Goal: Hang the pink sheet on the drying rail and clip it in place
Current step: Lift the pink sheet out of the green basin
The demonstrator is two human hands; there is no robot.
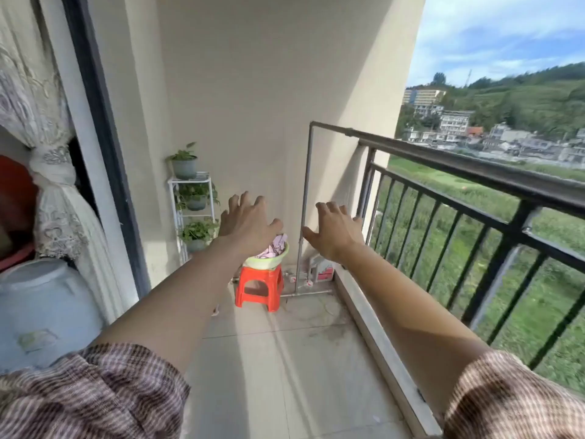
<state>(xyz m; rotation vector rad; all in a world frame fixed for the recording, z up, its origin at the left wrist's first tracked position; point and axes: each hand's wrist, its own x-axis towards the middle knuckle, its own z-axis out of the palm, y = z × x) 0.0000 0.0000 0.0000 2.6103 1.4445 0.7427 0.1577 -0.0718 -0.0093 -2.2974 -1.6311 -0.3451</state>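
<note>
The pink sheet point(274, 247) lies bunched in a pale green basin point(269, 261) on an orange plastic stool point(260, 288) at the far end of the balcony. A metal drying rail point(332, 128) runs along the top of the railing, held by a thin upright post point(304, 198). My left hand point(247, 221) is stretched forward with fingers spread, in front of the basin and partly hiding it. My right hand point(337, 231) is also stretched out and open, just right of the post. Both hands hold nothing. No clips are visible.
A black balcony railing point(474, 198) lines the right side. A white plant stand point(191, 210) with potted plants stands against the far wall. A large water jug point(44, 308) and a lace curtain point(53, 172) are at the left. The tiled floor point(285, 359) stretches ahead.
</note>
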